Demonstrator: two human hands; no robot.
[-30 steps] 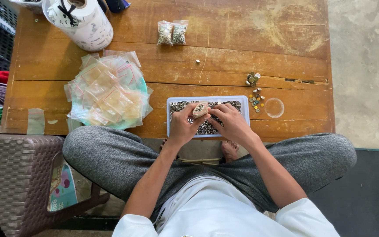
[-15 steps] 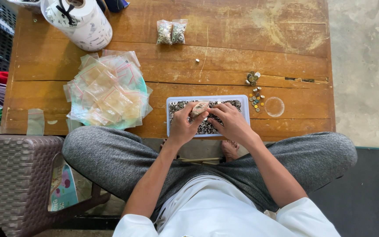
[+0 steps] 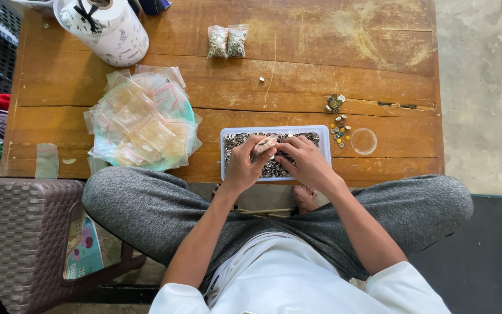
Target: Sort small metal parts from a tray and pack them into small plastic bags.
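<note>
A shallow white tray (image 3: 324, 135) at the tabletop's (image 3: 297, 75) near edge holds small metal rings. Above it, the left hand (image 3: 244, 167) and right hand (image 3: 304, 161) both pinch a small clear bag (image 3: 265, 145), fingers closed on it. Nothing has shifted since before.

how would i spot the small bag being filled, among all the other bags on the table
On the wooden table, find the pale rectangular tray at the near edge. Just above it, both hands pinch one small clear bag; it alone is held, unlike the loose pile to the left.
</note>
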